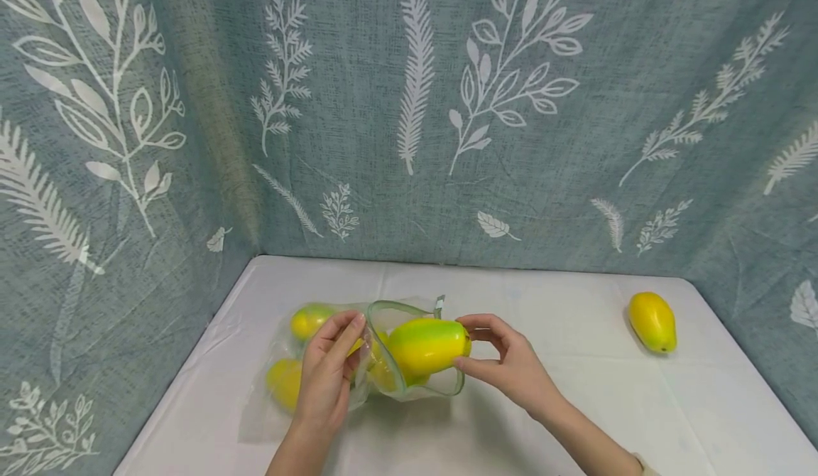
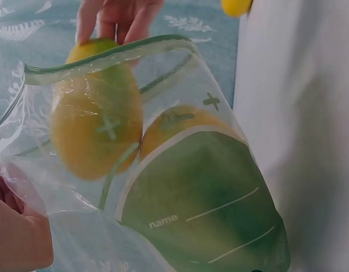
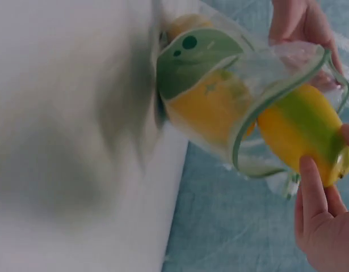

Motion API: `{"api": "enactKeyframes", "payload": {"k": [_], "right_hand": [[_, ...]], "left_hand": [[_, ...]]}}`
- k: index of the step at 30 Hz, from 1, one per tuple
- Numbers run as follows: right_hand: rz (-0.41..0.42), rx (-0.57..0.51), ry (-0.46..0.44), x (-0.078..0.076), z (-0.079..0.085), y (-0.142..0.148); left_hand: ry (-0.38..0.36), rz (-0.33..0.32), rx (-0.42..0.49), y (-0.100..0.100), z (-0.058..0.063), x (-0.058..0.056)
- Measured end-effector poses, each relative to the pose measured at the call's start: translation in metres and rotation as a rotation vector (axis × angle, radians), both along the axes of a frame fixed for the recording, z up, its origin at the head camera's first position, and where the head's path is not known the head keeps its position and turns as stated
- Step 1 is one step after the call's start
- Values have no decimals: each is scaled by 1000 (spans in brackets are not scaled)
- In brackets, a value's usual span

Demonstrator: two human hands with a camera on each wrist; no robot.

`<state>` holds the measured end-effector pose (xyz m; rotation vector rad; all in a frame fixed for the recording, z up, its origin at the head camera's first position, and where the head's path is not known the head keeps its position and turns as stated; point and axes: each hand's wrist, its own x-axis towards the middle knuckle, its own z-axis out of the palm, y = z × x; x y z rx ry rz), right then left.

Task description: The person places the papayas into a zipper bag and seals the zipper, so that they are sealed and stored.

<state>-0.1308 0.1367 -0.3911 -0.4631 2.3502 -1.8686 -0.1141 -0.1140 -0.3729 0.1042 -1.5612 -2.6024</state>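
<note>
A clear zip bag (image 2: 168, 68) with green trim and a green printed panel lies on its side, its mouth facing right. My left hand (image 1: 328, 369) pinches the bag near the rim of its mouth. A yellow papaya with a green stripe (image 1: 427, 344) sits partway through that mouth. The fingers and thumb of my right hand (image 1: 511, 362) grip its outer end. In the right wrist view, the right hand (image 3: 327, 226) holds this papaya (image 3: 302, 130) from its end. Several more papayas show inside the bag, among them one (image 1: 311, 321) at the back and one (image 1: 284, 383) at the front left.
Another yellow papaya (image 1: 652, 322) lies by itself at the right side of the white-covered table (image 1: 575, 391). A blue-green curtain (image 1: 358, 106) with white leaf patterns hangs behind the table and along both sides.
</note>
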Motion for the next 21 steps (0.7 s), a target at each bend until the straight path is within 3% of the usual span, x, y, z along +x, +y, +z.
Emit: {"api": "enactKeyframes", "payload": {"k": [9,16,21], "right_hand": [[45,-13,56,1,0,-21],[240,22,161,3,-2,-23],[195,39,181,2,-2,-15]], "left_hand": [[-6,6,13,1,2,0],[-2,4,25,1,2,0],[19,-5,35,1,1,0]]}}
